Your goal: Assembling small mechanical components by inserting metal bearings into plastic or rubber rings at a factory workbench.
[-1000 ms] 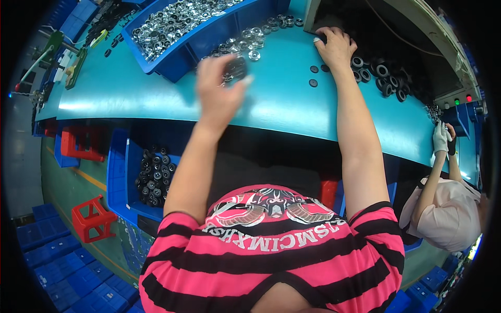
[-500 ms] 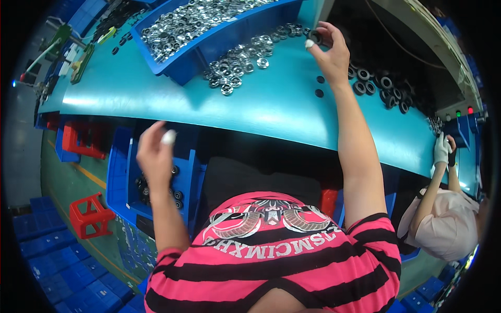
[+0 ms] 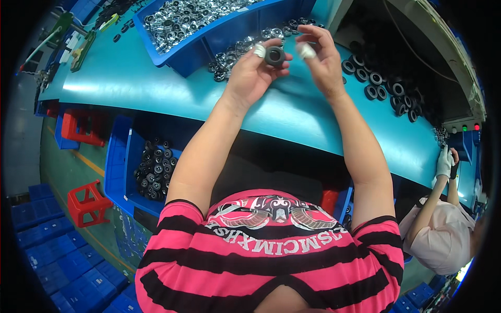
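Note:
Over the teal tabletop, my left hand holds a black rubber ring between thumb and fingers, its hole facing up. My right hand hovers just right of the ring with its fingers apart, and nothing shows in it. Each thumb wears a white covering; the right one is slightly blurred. Behind my hands, small shiny clear wheel-like parts lie loose along a blue bin. That bin holds many more of these parts. To the right, black rings lie scattered in a heap.
Below the table's edge at left, a blue bin holds black wheels. Red stools and stacked blue crates stand on the floor. A co-worker's gloved hand is at the far right, near a machine housing.
My left hand has risen from above the lower bin to the table and now holds a black ring. My right hand has come slightly left and down, without the ring it held.

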The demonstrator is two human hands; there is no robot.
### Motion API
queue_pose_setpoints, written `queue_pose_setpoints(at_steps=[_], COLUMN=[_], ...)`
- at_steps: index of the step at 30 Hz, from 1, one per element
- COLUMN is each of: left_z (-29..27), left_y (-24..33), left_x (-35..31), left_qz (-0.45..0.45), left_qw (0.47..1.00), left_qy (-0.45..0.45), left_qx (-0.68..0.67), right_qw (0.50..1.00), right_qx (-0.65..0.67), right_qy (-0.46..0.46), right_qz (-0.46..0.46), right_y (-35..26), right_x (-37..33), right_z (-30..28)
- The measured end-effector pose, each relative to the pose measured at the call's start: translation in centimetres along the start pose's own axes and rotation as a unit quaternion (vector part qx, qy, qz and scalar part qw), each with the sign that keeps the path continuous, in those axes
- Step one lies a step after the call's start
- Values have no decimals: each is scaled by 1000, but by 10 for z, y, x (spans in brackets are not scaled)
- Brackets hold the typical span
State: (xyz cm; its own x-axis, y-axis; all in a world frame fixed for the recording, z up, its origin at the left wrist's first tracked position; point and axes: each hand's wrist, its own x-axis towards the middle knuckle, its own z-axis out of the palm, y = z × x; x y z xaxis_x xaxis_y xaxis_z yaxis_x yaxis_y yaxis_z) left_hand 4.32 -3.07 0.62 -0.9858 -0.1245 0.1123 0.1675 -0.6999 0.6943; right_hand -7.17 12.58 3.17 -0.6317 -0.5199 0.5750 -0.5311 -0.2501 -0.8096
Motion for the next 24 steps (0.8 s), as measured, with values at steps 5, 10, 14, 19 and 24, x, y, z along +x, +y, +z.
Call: queue_pose_setpoints(at_steps=[5,10,14,19,24], left_z=[-7,-10,-7,-1,-3], left_y=[3,1,2,4,8], left_x=[0,1,0,-3,-5], left_qz=[12,13,11,114,166], left_qw=[1000,1000,1000,988,972], left_qy=[-13,-18,2,106,165], left_qx=[-18,-16,-19,23,34], right_qw=[953,913,901,924,908], right_qx=[-269,-381,-399,-361,-378], right_qy=[-120,-145,-170,-128,-176], right_qz=[70,-15,8,20,-43], right_y=[29,35,39,32,19], right_x=[-8,-13,-12,-11,-15], right_z=[-9,5,1,6,15])
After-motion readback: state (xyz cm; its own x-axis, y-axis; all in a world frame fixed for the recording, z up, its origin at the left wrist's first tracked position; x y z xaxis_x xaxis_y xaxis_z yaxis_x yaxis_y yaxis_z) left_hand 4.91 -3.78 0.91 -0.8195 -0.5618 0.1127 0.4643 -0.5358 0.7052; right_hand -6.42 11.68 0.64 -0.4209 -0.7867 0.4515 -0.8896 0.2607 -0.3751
